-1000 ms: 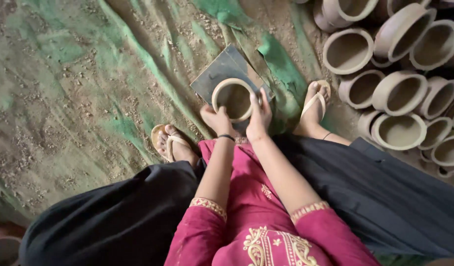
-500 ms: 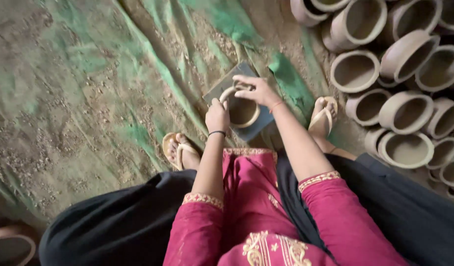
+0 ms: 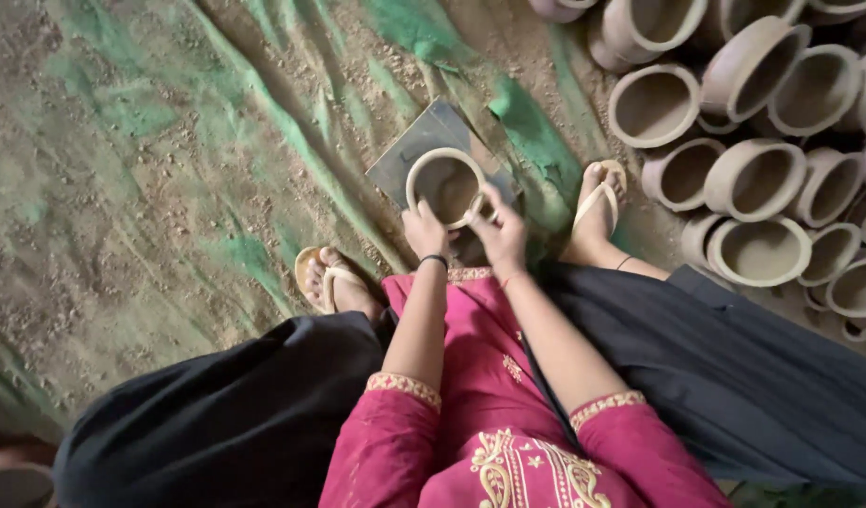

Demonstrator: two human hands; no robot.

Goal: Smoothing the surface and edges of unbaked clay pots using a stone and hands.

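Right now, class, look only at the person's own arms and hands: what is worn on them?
Both arms are bare below short magenta sleeves edged with gold-embroidered cuffs. The left hand has a thin dark band at the wrist. The right hand shows a faint red thread at its wrist; no gloves.

The left hand (image 3: 424, 229) and right hand (image 3: 499, 230) cover the near rim of the clay pot (image 3: 447, 183), so the fingertips' grip cannot be made out. The pot hides much of the dark slab (image 3: 405, 160) beneath it. Far right, the stacked pots (image 3: 753, 179) run off the top and right edges. One pot (image 3: 15, 480) at near left is cut off by the frame.
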